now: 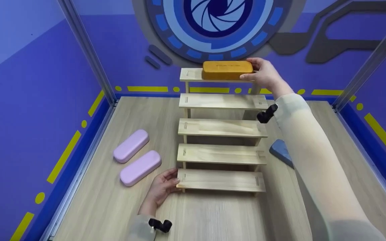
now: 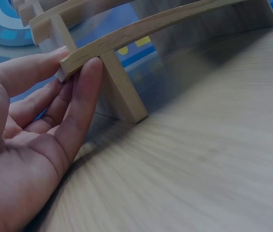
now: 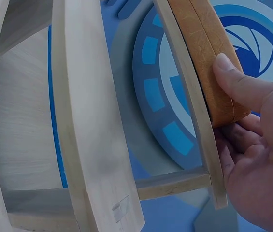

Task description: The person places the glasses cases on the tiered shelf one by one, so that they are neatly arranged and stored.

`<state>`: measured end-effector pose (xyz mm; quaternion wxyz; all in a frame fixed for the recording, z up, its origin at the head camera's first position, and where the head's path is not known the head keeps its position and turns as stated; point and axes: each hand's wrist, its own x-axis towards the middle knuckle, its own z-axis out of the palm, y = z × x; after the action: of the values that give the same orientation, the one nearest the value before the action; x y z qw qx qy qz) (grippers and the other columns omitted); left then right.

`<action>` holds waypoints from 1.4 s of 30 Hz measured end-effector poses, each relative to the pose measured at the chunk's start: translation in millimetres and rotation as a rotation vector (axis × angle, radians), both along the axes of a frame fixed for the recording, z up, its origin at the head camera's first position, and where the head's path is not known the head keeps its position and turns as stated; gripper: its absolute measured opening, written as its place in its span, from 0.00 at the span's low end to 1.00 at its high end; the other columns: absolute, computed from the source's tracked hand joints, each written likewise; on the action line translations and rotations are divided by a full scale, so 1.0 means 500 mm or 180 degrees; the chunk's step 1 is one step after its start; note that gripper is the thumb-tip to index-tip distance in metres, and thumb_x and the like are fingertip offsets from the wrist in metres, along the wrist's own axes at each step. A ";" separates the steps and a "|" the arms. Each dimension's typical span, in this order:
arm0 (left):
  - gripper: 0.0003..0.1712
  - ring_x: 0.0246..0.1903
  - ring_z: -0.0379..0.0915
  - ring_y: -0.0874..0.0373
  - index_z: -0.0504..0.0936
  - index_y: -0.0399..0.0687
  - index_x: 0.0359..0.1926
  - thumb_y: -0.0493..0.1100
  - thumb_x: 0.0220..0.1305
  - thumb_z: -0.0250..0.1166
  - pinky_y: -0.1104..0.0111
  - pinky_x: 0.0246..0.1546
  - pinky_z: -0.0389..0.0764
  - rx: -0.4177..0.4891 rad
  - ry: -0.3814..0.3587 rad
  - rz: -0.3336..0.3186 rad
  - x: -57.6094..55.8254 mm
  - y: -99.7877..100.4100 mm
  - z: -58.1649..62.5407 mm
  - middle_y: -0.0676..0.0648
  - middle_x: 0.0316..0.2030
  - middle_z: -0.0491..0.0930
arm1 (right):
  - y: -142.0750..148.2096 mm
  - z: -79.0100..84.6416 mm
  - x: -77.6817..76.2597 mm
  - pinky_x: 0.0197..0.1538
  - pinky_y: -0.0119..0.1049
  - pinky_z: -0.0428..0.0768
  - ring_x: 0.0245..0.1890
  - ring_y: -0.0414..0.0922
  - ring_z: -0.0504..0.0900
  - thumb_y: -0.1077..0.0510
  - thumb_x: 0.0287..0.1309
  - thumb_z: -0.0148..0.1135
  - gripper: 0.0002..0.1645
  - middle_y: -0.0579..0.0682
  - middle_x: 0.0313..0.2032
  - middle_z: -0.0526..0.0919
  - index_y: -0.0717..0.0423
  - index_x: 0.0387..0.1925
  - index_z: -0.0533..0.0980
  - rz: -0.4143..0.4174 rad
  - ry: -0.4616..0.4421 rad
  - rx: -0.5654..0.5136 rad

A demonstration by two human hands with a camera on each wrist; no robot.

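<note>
A stepped wooden display rack point(image 1: 221, 180) with several shelves stands in the middle of the table. On its top shelf point(image 1: 191, 74) lies an orange-brown glasses case point(image 1: 227, 69), toward the right. My right hand point(image 1: 265, 75) grips the right end of this case; in the right wrist view the thumb point(image 3: 230, 75) presses its side and the other fingers go behind it, partly hidden. At the lowest shelf, my left hand point(image 1: 162, 188) pinches the left end. The left wrist view shows the thumb and fingers point(image 2: 89, 84) around the shelf's corner point(image 2: 85, 54), beside the rack's leg point(image 2: 122, 89).
Two lilac glasses cases point(image 1: 131, 146) lie side by side on the table point(image 1: 92, 201), left of the rack. A blue-grey case point(image 1: 281, 151) lies on the right, partly behind my right sleeve point(image 1: 317, 160). Purple panels with metal posts point(image 1: 89, 50) enclose the back and sides.
</note>
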<state>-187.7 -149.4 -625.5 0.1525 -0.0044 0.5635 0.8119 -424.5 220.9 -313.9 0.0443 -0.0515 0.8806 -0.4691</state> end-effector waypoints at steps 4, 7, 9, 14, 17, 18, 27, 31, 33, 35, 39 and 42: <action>0.40 0.47 0.80 0.60 0.56 0.22 0.74 0.29 0.67 0.63 0.67 0.42 0.88 0.0004 0.0025 -0.0022 0.002 -0.001 -0.001 0.47 0.55 0.80 | 0.000 0.000 0.001 0.76 0.44 0.70 0.72 0.52 0.68 0.54 0.65 0.69 0.48 0.57 0.76 0.65 0.53 0.80 0.57 0.0019 -0.0014 0.0027; 0.40 0.46 0.80 0.60 0.56 0.22 0.74 0.30 0.67 0.64 0.68 0.41 0.88 0.0009 0.0040 -0.0031 0.002 -0.002 -0.003 0.47 0.56 0.79 | 0.002 0.000 0.002 0.76 0.44 0.70 0.72 0.52 0.68 0.53 0.65 0.69 0.48 0.57 0.76 0.65 0.53 0.80 0.56 0.0032 -0.0024 0.0053; 0.40 0.46 0.80 0.60 0.56 0.22 0.74 0.30 0.67 0.64 0.68 0.41 0.88 0.0008 0.0055 -0.0042 0.002 -0.002 -0.003 0.47 0.56 0.79 | 0.003 0.001 0.002 0.76 0.44 0.70 0.72 0.52 0.68 0.53 0.65 0.69 0.49 0.57 0.76 0.65 0.53 0.80 0.56 0.0042 -0.0015 0.0072; 0.39 0.47 0.80 0.60 0.56 0.21 0.74 0.28 0.66 0.63 0.66 0.40 0.89 0.0030 0.0047 -0.0036 0.000 -0.001 -0.002 0.49 0.55 0.79 | 0.006 0.000 0.002 0.77 0.45 0.70 0.73 0.53 0.68 0.55 0.65 0.69 0.49 0.59 0.76 0.64 0.56 0.80 0.55 0.0082 0.0049 0.0062; 0.38 0.46 0.81 0.60 0.57 0.22 0.73 0.27 0.66 0.62 0.65 0.39 0.89 0.0031 0.0026 -0.0023 -0.002 0.001 -0.001 0.50 0.54 0.80 | 0.007 0.000 0.002 0.77 0.45 0.70 0.73 0.54 0.68 0.56 0.65 0.70 0.50 0.60 0.76 0.64 0.57 0.80 0.54 0.0105 0.0075 0.0043; 0.38 0.46 0.81 0.60 0.57 0.22 0.73 0.27 0.66 0.62 0.65 0.40 0.89 0.0026 0.0020 -0.0019 -0.002 0.001 -0.001 0.50 0.54 0.80 | 0.007 0.000 0.002 0.77 0.45 0.70 0.73 0.53 0.68 0.56 0.64 0.70 0.50 0.59 0.76 0.65 0.57 0.80 0.55 0.0105 0.0080 0.0055; 0.39 0.50 0.80 0.59 0.56 0.21 0.74 0.28 0.67 0.62 0.64 0.42 0.89 0.0032 0.0007 -0.0036 -0.002 -0.001 -0.001 0.47 0.56 0.79 | 0.019 0.000 0.009 0.77 0.45 0.69 0.74 0.53 0.67 0.56 0.65 0.69 0.50 0.59 0.77 0.64 0.56 0.80 0.54 0.0161 0.0095 0.0031; 0.39 0.50 0.80 0.60 0.55 0.21 0.74 0.28 0.67 0.62 0.65 0.42 0.89 0.0036 0.0016 -0.0040 -0.002 -0.002 0.000 0.47 0.56 0.79 | 0.027 -0.001 0.014 0.77 0.45 0.69 0.75 0.53 0.67 0.56 0.64 0.70 0.50 0.59 0.76 0.65 0.56 0.80 0.54 0.0191 0.0119 -0.0002; 0.39 0.50 0.80 0.60 0.55 0.21 0.74 0.28 0.67 0.62 0.65 0.42 0.89 0.0029 0.0027 -0.0042 -0.002 -0.003 0.000 0.47 0.56 0.79 | 0.032 -0.002 0.017 0.77 0.45 0.70 0.75 0.53 0.68 0.56 0.64 0.70 0.50 0.59 0.76 0.65 0.56 0.80 0.54 0.0195 0.0121 -0.0041; 0.39 0.49 0.79 0.60 0.54 0.21 0.74 0.28 0.67 0.61 0.65 0.42 0.89 0.0036 0.0033 -0.0039 -0.001 -0.003 0.002 0.47 0.57 0.79 | 0.036 -0.002 0.019 0.77 0.45 0.70 0.75 0.53 0.68 0.56 0.64 0.70 0.50 0.59 0.76 0.65 0.56 0.80 0.54 0.0201 0.0119 -0.0083; 0.39 0.48 0.79 0.60 0.54 0.20 0.74 0.27 0.66 0.61 0.66 0.43 0.89 0.0054 0.0035 -0.0021 -0.001 -0.001 0.003 0.48 0.57 0.79 | 0.046 -0.004 0.024 0.76 0.47 0.70 0.75 0.54 0.68 0.55 0.64 0.70 0.50 0.58 0.77 0.64 0.54 0.80 0.55 0.0224 0.0144 -0.0131; 0.39 0.48 0.78 0.61 0.55 0.20 0.74 0.26 0.66 0.61 0.66 0.43 0.89 0.0075 0.0039 -0.0011 0.001 0.000 0.002 0.49 0.55 0.79 | 0.053 -0.005 0.030 0.76 0.48 0.71 0.75 0.54 0.68 0.55 0.65 0.70 0.50 0.57 0.77 0.64 0.52 0.80 0.54 0.0232 0.0173 -0.0163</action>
<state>-187.5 -149.5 -624.4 0.1505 0.0034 0.5548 0.8182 -409.3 247.6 -316.4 0.0361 -0.0973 0.8667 -0.4880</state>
